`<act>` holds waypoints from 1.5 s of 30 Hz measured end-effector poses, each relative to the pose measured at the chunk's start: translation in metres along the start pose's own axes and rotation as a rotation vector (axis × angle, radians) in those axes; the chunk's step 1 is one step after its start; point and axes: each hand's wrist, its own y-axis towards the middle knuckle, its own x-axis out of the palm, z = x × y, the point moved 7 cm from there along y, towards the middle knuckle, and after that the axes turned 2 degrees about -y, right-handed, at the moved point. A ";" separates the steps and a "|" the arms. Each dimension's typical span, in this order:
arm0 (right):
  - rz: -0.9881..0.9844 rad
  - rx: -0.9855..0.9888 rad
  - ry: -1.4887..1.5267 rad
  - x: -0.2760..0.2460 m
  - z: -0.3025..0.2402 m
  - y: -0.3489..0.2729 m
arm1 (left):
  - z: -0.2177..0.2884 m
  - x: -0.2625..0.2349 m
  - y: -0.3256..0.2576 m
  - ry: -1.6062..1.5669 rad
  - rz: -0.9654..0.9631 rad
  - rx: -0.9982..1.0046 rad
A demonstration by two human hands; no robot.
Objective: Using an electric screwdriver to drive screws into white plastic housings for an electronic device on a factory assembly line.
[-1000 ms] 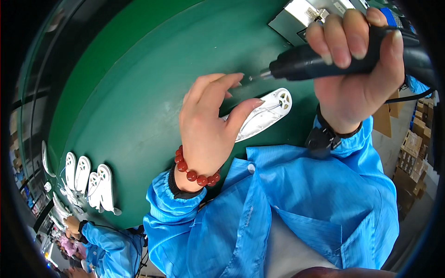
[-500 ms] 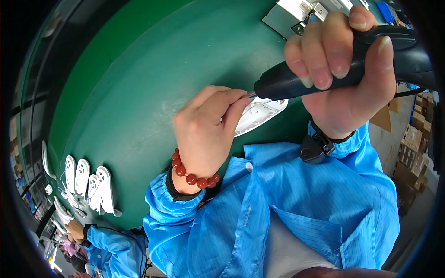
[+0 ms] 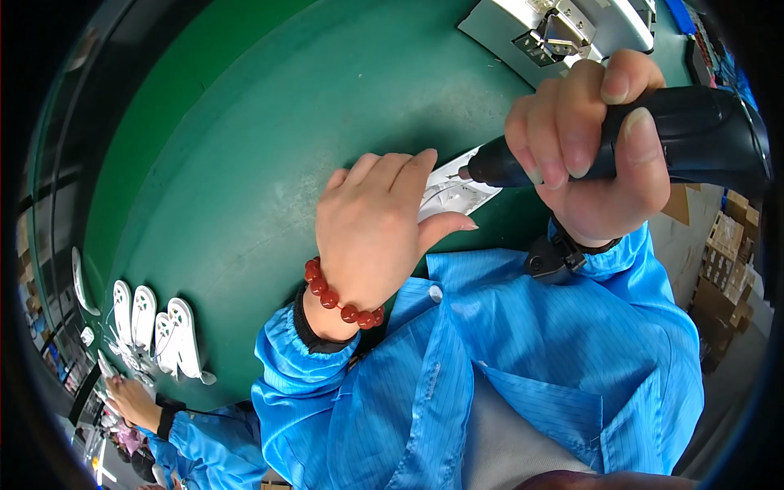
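Observation:
A long white plastic shell [image 3: 447,198] lies on the green table, with a thin wire across its inside. My left hand [image 3: 376,208] covers the shell's left part and grips it, thumb on the near side and fingers on the far side. Closed around a black electric screwdriver [image 3: 694,131], my right hand [image 3: 584,147] holds the tool nearly level, pointing left. The screwdriver's bit [image 3: 462,173] is over the shell's inside; whether it touches a screw is too small to tell.
Several white plastic shells [image 3: 186,339] with wires lie on the green table [image 3: 245,204] at the left. A co-worker's hand [image 3: 131,400] is at the lower left. A silver metal machine [image 3: 523,33] stands at the far right. Cardboard boxes [image 3: 723,278] are stacked beyond the table.
My left fingers have left the screwdriver's tip and spread over the shell to hold it. The screwdriver has come down and its bit is now over the shell. The co-worker's hand has shifted.

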 end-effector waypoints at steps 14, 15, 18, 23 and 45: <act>0.060 -0.065 0.045 -0.008 0.022 -0.014 | -0.001 0.005 0.002 -0.034 -0.024 -0.012; 0.064 -0.066 0.039 -0.008 0.022 -0.014 | -0.002 0.005 0.001 -0.035 -0.029 -0.015; 0.071 -0.077 -0.019 0.000 0.019 -0.019 | -0.003 0.005 0.000 -0.043 -0.024 -0.016; 0.054 -0.057 -0.082 0.006 0.015 -0.019 | -0.002 0.003 -0.001 -0.046 -0.006 -0.011; 0.268 -0.418 -0.464 -0.074 0.023 -0.004 | -0.008 -0.002 -0.001 0.047 -0.293 -0.071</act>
